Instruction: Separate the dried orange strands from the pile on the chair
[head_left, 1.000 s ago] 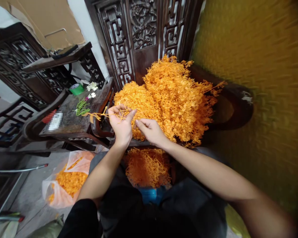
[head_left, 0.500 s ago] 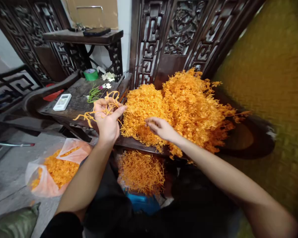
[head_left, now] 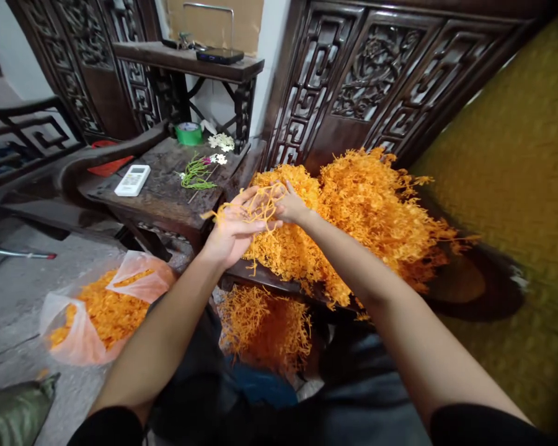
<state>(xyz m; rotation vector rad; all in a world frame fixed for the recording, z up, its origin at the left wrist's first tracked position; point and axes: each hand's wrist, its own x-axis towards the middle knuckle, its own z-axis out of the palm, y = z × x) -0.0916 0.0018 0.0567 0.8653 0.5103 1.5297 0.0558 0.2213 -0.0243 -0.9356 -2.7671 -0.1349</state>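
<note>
Thin orange branching strands (head_left: 260, 204) stretch between my two hands. My left hand (head_left: 232, 232) is palm up with its fingers loosely bent and the strands lying across them. Close beside it, my right hand (head_left: 289, 203) has its fingers at the right end of the strands; its grip is partly hidden. Behind and right of my hands, a big heap of orange frilly pieces (head_left: 372, 217) rests on the dark wooden seat. Below the seat edge, more thin orange stalks (head_left: 265, 322) fill a blue container (head_left: 265, 385).
A wooden side table (head_left: 162, 161) holds a white remote (head_left: 132, 179), green tape (head_left: 188, 133), green stems (head_left: 196, 173) and white flowers (head_left: 222, 142). On the floor at left are a plastic bag of orange pieces (head_left: 81, 334) and a dark green sack (head_left: 16, 412).
My right hand has moved up and left to meet the strands at my left hand. My left hand has turned more palm up. The camera view has shifted.
</note>
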